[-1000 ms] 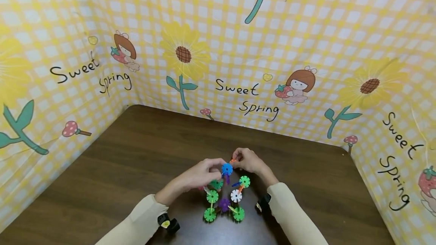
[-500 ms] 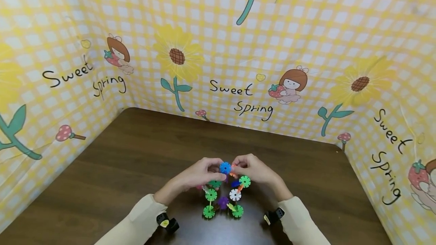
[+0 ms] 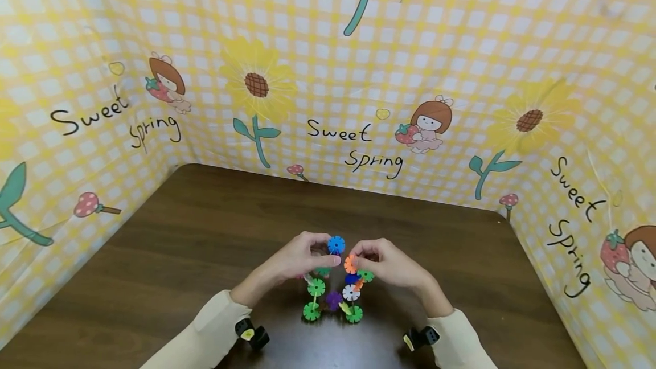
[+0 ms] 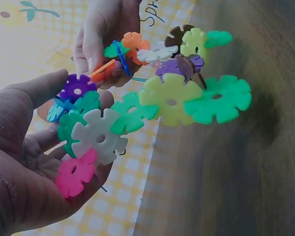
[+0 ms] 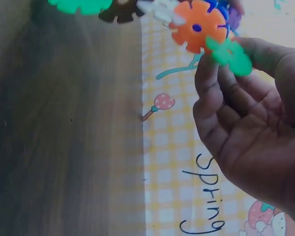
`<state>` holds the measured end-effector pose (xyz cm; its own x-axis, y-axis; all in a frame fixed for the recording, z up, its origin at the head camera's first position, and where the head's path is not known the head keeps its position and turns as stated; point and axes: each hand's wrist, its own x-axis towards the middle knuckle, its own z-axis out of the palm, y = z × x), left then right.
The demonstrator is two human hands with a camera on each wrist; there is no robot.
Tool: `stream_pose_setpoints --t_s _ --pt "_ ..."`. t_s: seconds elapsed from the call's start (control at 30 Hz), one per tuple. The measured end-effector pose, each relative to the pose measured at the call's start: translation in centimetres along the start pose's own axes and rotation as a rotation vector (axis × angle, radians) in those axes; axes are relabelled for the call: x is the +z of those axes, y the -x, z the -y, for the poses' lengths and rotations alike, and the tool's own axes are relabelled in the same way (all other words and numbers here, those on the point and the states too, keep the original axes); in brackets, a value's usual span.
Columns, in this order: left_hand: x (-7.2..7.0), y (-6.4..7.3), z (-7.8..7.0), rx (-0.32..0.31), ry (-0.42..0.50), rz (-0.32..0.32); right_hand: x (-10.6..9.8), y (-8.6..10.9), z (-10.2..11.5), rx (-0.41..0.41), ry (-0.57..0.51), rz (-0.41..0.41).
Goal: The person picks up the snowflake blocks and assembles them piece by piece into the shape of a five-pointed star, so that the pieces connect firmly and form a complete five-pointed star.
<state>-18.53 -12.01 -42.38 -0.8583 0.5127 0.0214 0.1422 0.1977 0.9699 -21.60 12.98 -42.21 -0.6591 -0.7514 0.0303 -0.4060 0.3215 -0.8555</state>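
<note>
An assembly of notched plastic snowflake discs in many colours stands in front of the person. My left hand (image 3: 297, 258) holds its upper left part, thumb at a purple disc (image 4: 71, 86) and fingers behind. A blue disc (image 3: 336, 245) sticks up above that thumb. A pink disc (image 4: 78, 179) lies near the palm, beside a white disc (image 4: 88, 140). My right hand (image 3: 392, 263) pinches an orange disc (image 3: 351, 264) at the upper right part, close to the left hand. Below are a purple middle disc (image 3: 334, 300) and two green lower discs, such as the left one (image 3: 311, 312).
The dark wooden table (image 3: 246, 204) spreads around the hands. A yellow checked cloth (image 3: 307, 90) with printed flowers and lettering rises behind it and at both sides. A black camera (image 3: 252, 335) is strapped at the left wrist, another (image 3: 421, 337) at the right.
My right hand has come down and nearer with the orange disc, which now shows below the blue disc's level. The left hand stays on the assembly, and the blue disc has risen slightly.
</note>
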Motion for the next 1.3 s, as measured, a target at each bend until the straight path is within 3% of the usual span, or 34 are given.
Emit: stream_pose_setpoints --t_s 0.37,0.87,1.03,1.3 --pt "0.4 -0.4 0.0 0.064 0.055 -0.010 1.0 1.0 1.3 0.022 0.073 -0.101" --pt "0.5 -0.4 -0.3 0.138 0.102 -0.027 1.8 1.9 1.9 0.102 -0.016 -0.188" --pt "0.3 -0.3 -0.3 0.144 0.158 -0.004 2.0 2.0 2.3 0.091 0.048 -0.244" --pt "0.2 -0.3 -0.5 0.143 0.155 -0.007 2.4 2.1 2.7 0.041 0.156 -0.306"
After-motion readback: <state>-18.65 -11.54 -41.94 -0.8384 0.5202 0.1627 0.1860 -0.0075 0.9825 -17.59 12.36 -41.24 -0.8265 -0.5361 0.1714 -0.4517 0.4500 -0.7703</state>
